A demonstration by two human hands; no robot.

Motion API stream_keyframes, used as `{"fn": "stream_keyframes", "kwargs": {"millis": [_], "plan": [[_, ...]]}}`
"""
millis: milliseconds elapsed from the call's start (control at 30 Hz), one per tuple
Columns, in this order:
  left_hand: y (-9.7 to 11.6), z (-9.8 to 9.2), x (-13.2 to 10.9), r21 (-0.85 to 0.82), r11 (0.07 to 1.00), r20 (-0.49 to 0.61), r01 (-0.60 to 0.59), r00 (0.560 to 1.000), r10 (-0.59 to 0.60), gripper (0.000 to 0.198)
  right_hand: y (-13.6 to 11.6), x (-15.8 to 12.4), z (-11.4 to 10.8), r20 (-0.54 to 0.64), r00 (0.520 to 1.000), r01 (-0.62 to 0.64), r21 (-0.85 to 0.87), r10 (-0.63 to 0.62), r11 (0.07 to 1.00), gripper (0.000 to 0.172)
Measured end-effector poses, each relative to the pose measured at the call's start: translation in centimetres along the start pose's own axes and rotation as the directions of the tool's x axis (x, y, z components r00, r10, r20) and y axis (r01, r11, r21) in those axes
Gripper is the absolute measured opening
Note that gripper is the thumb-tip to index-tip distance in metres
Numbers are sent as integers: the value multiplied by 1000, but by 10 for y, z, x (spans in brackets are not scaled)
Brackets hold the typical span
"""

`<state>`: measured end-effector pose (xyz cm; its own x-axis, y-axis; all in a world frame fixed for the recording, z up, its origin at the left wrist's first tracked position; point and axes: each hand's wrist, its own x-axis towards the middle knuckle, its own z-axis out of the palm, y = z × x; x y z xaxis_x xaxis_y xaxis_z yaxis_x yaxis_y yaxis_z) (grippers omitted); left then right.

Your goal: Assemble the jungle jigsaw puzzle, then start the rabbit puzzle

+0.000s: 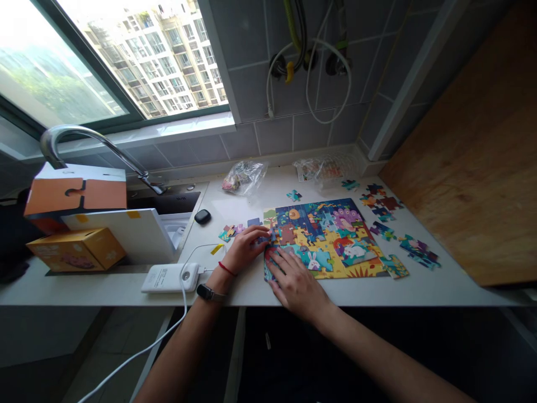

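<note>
1. The left hand is lying on the left edge of the jigsaw puzzle, with its fingers close together. I cannot tell if it is gripping a piece.
2. The right hand is pressing flat on the puzzle's near corner, with its fingers spread apart.
3. The puzzle is lying on the counter, right under the fingers of both hands.
4. Loose puzzle pieces are sitting just left of the left hand, and a white power bank is lying near that wrist.
</note>
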<state>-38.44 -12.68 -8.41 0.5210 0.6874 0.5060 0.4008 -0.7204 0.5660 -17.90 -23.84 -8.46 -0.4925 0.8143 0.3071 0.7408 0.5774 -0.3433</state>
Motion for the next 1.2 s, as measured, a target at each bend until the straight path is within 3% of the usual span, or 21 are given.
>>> {"fn": "stream_keyframes", "kwargs": {"millis": [133,400,667,933,1200], "plan": [[0,-1,-1,-29,999,39,-35,999,36,15,0,0,0,-6,1000,10,2,-10,1000,46],[6,-1,1,-31,995,89,-94,991,96,35,-1,-1,1,-22,1000,-1,0,1,1000,45],[4,0,0,121,993,62,-4,998,-3,27,-1,-1,1,-17,1000,-1,-15,1,1000,46],[3,-3,-1,96,994,70,48,996,-55,31,0,-1,4,-66,996,-57,-67,53,996,58],[2,-1,-2,94,994,57,56,996,-61,33,0,2,4,-22,995,-94,-67,92,993,63]]}}
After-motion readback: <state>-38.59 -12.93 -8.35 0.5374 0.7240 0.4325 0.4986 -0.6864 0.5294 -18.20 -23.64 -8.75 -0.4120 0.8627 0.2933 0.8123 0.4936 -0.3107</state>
